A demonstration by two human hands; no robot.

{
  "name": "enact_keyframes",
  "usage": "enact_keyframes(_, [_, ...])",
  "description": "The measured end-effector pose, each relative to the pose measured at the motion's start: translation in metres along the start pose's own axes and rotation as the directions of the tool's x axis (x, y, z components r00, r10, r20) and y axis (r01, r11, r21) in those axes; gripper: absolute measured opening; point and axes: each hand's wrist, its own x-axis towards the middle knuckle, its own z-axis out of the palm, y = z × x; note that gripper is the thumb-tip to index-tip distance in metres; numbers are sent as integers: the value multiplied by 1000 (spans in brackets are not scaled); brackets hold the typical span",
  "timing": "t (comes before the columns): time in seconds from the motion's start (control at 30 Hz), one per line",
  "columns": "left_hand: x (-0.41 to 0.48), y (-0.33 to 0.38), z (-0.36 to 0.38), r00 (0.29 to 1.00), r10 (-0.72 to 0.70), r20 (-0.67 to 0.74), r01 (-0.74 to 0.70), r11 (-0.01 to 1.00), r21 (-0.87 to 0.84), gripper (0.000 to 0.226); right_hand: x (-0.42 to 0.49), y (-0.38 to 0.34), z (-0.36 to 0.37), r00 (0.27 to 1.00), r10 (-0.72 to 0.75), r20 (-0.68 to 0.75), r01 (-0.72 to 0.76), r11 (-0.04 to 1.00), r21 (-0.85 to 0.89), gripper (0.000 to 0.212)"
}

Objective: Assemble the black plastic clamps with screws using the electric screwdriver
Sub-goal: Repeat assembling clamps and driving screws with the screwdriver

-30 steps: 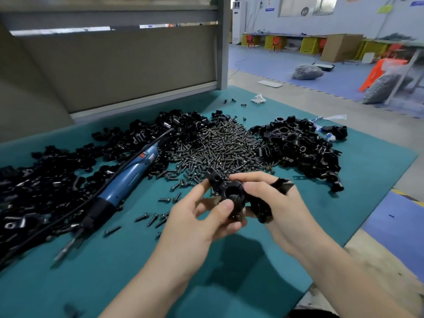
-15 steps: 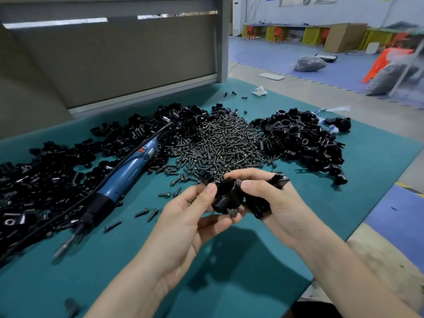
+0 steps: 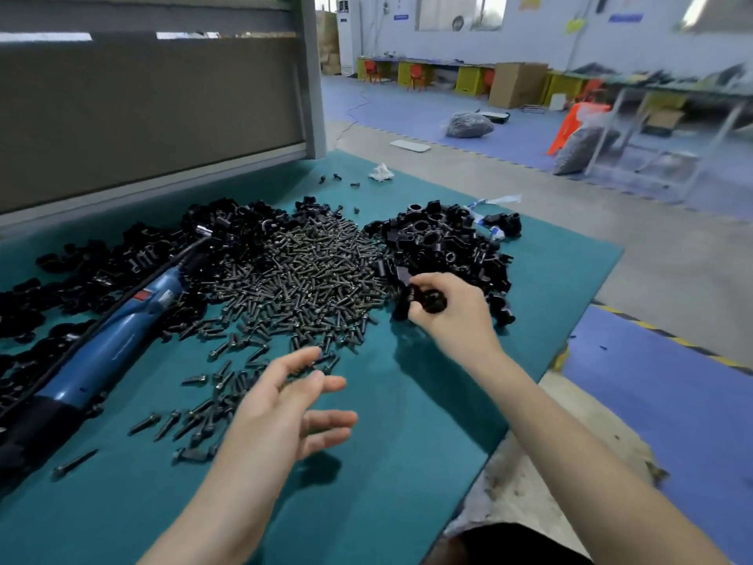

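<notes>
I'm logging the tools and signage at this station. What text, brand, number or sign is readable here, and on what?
Nothing can be read.
Red and white labels on the blue electric screwdriver: blurred.
Blue signs and yellow signs on the far wall: too small.
White strip with blue print beside the clamp pile: too small.

Teal surface (image 3: pixel 407 442) in the lower left, grey board (image 3: pixel 142 108) in the upper left, crumpled white tissue (image 3: pixel 381 173) near the surface's far edge, grey bag (image 3: pixel 468 125) on the blue floor (image 3: pixel 407 112) at upper middle, brown box (image 3: pixel 515 84) and orange chair (image 3: pixel 570 126) at upper right
</notes>
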Motion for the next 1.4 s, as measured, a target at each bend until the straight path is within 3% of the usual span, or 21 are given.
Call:
enact_keyframes(0.1, [5, -9, 8, 999, 27, 33, -29, 998, 50, 22, 0, 15, -11, 1000, -23, 10, 24, 997, -80, 34])
enact_keyframes(0.2, [8, -13, 9, 994, 98, 53, -103, 991, 88, 23, -1, 28, -31, 980, -79, -183, 66, 995, -76, 25])
enact_keyframes(0.3, [12, -15, 12, 988, 140, 60, -148, 974, 169, 25, 10, 45, -53, 937, 66, -343, -98, 992, -77, 26])
enact_keyframes(0.43, [27, -8, 41, 959, 244, 145, -280, 899, 336, 28, 35, 68, -66, 932, 230, -280, -231, 973, 32, 30])
enact_keyframes(0.5, [47, 1, 67, 891, 382, 246, -454, 733, 506, 25, 49, 72, -72, 942, 184, -280, -178, 983, 46, 36])
enact_keyframes(0.57, [72, 13, 97, 778, 489, 394, -611, 449, 652, 26, 64, 70, -76, 983, 69, -171, -79, 995, -54, 46])
enact_keyframes(0.63, [100, 19, 127, 689, 485, 538, -684, 190, 704, 32, 78, 69, -73, 1000, -13, -13, 10, 970, -244, 46])
enact_keyframes(0.67, [112, 20, 140, 682, 438, 585, -682, 92, 726, 35, 83, 70, -71, 999, -25, 31, 34, 943, -331, 42])
enact_keyframes(0.73, [131, 17, 157, 734, 284, 617, -633, -45, 773, 40, 89, 75, -68, 998, -40, 46, 56, 903, -427, 33])
enact_keyframes(0.83, [147, 5, 167, 785, 210, 583, -563, -150, 813, 31, 88, 88, -71, 998, -65, -24, 53, 941, -333, 24])
enact_keyframes(0.9, [153, 1, 165, 796, 274, 539, -545, -64, 836, 22, 85, 96, -74, 992, 12, -125, -21, 997, -75, 19])
enact_keyframes(1.0, [153, 5, 155, 825, 322, 464, -544, 230, 807, 16, 82, 101, -78, 966, 169, -195, -112, 956, 272, 15])
enact_keyframes(1.17, [144, 20, 134, 834, 390, 390, -550, 532, 643, 16, 83, 102, -74, 939, 300, -167, -177, 839, 514, 5])
enact_keyframes(1.23, [138, 26, 131, 868, 381, 317, -494, 720, 487, 21, 81, 101, -72, 919, 367, -144, -186, 727, 661, 6])
enact_keyframes(1.3, [130, 32, 130, 923, 300, 242, -354, 909, 220, 24, 79, 101, -70, 911, 396, -114, -186, 641, 745, 9])
enact_keyframes(1.4, [121, 36, 128, 960, 200, 195, -194, 980, -48, 27, 74, 104, -69, 929, 367, -55, -182, 580, 794, 17])
